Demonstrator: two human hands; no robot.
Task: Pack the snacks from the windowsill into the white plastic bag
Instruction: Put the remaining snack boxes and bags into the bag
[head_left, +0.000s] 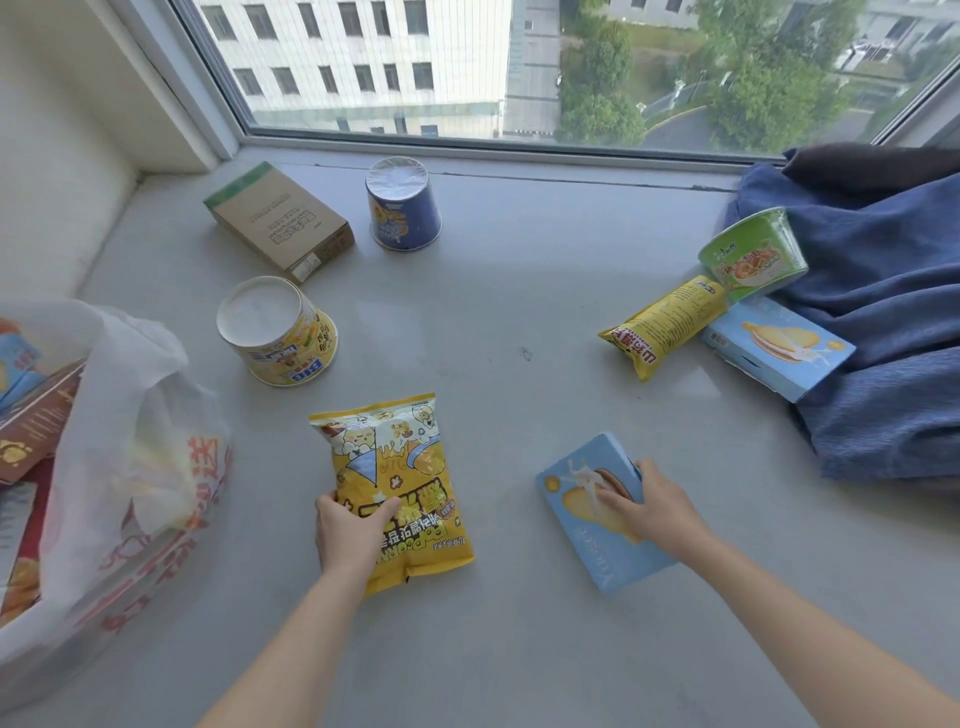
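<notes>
Both forearms reach forward from the bottom edge over the grey windowsill (519, 312). At the left, the left hand (348, 535) grips the near end of a yellow popcorn bag (395, 467) — thumb across the printed front, fingers curled round its left edge. That bag lies flat, puffed, with cartoon figures and its lettering upside down to the camera. At the right, the right hand (649, 506) holds a light blue biscuit box (587, 525), fingers bent over its far right edge and the palm above the sandwich-biscuit picture; the box seems tilted up on one side.

A white plastic bag (135, 467) with red print sits at the far left, mouth open, boxes already inside. Farther back stand an upturned yellow tub (280, 332), an upturned blue tub (402, 205) and a flat brown carton (280, 223). To the right lie a slim yellow packet (660, 325), a green noodle bowl (753, 254) on its side and a second blue biscuit box (779, 348) — the last two resting against a blue cloth (883, 312).
</notes>
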